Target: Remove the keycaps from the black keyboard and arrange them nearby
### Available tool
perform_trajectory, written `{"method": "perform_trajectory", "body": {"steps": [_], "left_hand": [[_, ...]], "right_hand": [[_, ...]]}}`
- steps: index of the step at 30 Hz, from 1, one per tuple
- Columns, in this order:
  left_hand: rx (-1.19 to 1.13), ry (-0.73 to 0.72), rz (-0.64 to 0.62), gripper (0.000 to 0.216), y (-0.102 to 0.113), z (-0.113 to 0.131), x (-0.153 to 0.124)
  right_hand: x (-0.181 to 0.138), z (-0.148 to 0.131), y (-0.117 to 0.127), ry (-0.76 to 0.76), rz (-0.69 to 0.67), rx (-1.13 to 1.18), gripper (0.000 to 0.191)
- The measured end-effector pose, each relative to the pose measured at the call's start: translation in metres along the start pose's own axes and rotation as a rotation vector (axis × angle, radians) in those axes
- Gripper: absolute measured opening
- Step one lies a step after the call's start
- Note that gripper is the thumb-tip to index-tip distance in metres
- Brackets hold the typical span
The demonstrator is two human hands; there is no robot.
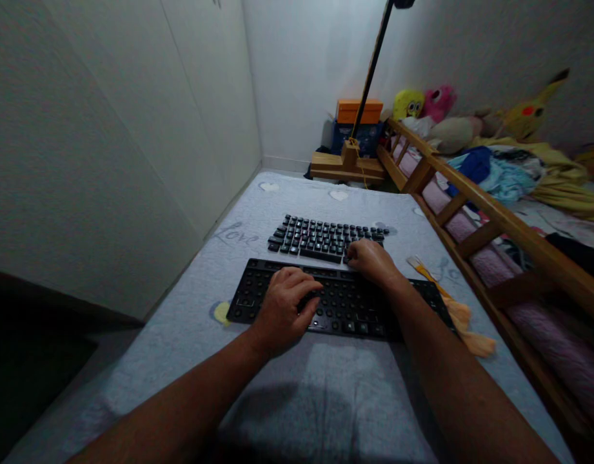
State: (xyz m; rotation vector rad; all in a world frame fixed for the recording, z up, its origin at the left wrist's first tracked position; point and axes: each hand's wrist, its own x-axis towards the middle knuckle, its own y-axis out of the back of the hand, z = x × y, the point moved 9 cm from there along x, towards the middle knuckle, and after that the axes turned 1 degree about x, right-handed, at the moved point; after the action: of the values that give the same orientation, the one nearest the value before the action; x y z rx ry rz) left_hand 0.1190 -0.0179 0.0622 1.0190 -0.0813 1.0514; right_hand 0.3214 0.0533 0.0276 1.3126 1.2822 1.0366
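A black keyboard base (pixel 335 303) lies across the cloth, most of its keycaps off and only a few left along the near edge. Behind it, loose black keycaps (pixel 320 238) are laid out in keyboard rows. My left hand (pixel 289 303) rests over the left half of the base, thumb and fingers apart, with nothing visible in it. At the near right end of the loose rows, my right hand (pixel 371 261) has its fingers pinched on a keycap at the edge; its fingertips are partly hidden. My right forearm crosses above the base and covers part of it.
A brush (pixel 425 269) and an orange cloth (pixel 464 322) lie right of the base. The grey-blue bedsheet (pixel 297 193) covers the surface. A wooden bed rail (pixel 485 206) runs along the right, a white cabinet (pixel 132 129) along the left. A lamp stand (pixel 349 158) is behind.
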Motion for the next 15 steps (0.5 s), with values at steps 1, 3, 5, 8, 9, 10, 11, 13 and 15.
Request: {"method": "perform_trajectory", "body": {"steps": [1,3,5,8,9,10,11,13,15], "left_hand": [[-0.002,-0.003,0.0,0.018,-0.0003,-0.0001,-0.0003],[-0.004,-0.009,0.002,0.018,-0.0004,-0.0003,-0.001],[-0.004,-0.011,0.003,0.017,-0.0003,-0.0004,-0.0014],[-0.003,-0.011,-0.001,0.017,-0.0007,-0.0004,-0.0012],[-0.003,-0.012,-0.004,0.017,-0.001,-0.0002,-0.001],[-0.003,-0.013,-0.005,0.017,-0.0012,0.0001,-0.0008],[-0.002,-0.013,-0.006,0.017,-0.0014,0.0003,-0.0005],[-0.001,-0.011,-0.006,0.018,-0.0015,0.0006,-0.0003],[-0.002,-0.011,-0.003,0.017,-0.0012,0.001,-0.0004]], "right_hand": [[0.0008,0.0006,-0.0013,-0.005,-0.003,-0.001,0.019],[0.0018,0.0019,-0.0034,-0.013,-0.01,0.001,0.02],[0.002,0.003,-0.0046,-0.019,-0.015,0.005,0.021],[0.0014,0.004,-0.0051,-0.026,-0.017,0.013,0.02],[0.0011,0.0041,-0.005,-0.028,-0.016,0.015,0.019],[0.0008,0.0041,-0.005,-0.029,-0.015,0.017,0.019],[0.0005,0.0039,-0.005,-0.029,-0.014,0.019,0.019],[-0.0001,0.0035,-0.005,-0.027,-0.014,0.022,0.02],[-0.0008,0.0035,-0.0046,-0.025,-0.016,0.023,0.021]]}}
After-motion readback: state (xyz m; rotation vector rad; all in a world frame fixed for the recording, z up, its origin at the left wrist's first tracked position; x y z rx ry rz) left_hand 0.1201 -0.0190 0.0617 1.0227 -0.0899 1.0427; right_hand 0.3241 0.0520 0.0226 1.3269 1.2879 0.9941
